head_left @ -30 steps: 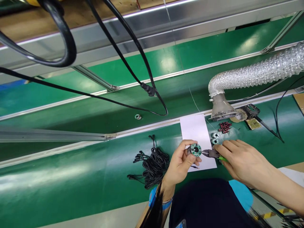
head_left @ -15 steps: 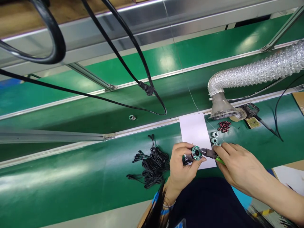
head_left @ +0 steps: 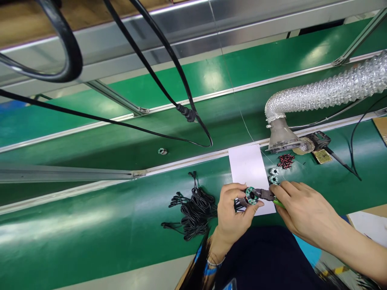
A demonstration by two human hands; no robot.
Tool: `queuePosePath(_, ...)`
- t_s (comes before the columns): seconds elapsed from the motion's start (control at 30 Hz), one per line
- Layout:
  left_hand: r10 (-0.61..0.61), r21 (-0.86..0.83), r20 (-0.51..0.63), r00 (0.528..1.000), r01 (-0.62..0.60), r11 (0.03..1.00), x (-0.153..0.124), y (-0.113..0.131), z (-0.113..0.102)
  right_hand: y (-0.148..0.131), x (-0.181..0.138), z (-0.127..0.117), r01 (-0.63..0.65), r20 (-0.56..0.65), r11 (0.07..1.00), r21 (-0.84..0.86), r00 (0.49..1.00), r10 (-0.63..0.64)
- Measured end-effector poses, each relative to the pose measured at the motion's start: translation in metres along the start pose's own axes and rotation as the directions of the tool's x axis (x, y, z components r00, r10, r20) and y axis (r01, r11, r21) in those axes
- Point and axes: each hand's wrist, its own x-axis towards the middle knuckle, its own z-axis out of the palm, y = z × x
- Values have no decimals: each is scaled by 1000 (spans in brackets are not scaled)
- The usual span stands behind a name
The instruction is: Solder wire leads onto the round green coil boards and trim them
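Over the white sheet of paper (head_left: 246, 165), my left hand (head_left: 231, 211) pinches a small round motor with a green circuit board (head_left: 251, 195) on its face. My right hand (head_left: 302, 205) is wrapped round green-handled cutting pliers (head_left: 266, 195). The jaws of the pliers touch the right edge of the board; what lies between them is too small to make out. Beside the paper, more small round parts with pale green boards (head_left: 274, 171) stand in a row, partly hidden by my right hand.
Bundled black cables (head_left: 198, 209) lie left of my hands. Small red-and-black parts (head_left: 286, 161) are heaped near the fume duct (head_left: 282, 137). A soldering iron holder with a sponge (head_left: 322, 156) is at the right. Another round part (head_left: 162, 151) sits on the belt beyond the rail; black cords (head_left: 187, 112) hang above.
The lone round part on the far belt has shifted left. Both hands stay nearly in place, with the pliers still against the board's edge.
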Motion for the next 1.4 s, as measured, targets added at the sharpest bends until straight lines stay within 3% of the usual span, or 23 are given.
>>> queuePosePath(0.63, -155, -6, -14, 988, 155, 988, -7, -2, 4, 5, 9, 2, 25, 37, 998, -51, 999, -23)
queuePosePath(0.93, -154, 23, -16, 988, 154, 988, -6, -8, 5, 6, 16, 2, 26, 116, 999, -27, 993, -23)
queuePosePath(1.27, -169, 9, -25, 985, 169, 985, -6, -10, 3, 6, 21, 5, 74, 117, 995, -63, 991, -66)
queuePosePath(1.4, -188, -17, -31, 982, 187, 982, -1, -14, 5, 6, 32, 5, 64, 221, 995, -73, 974, -46)
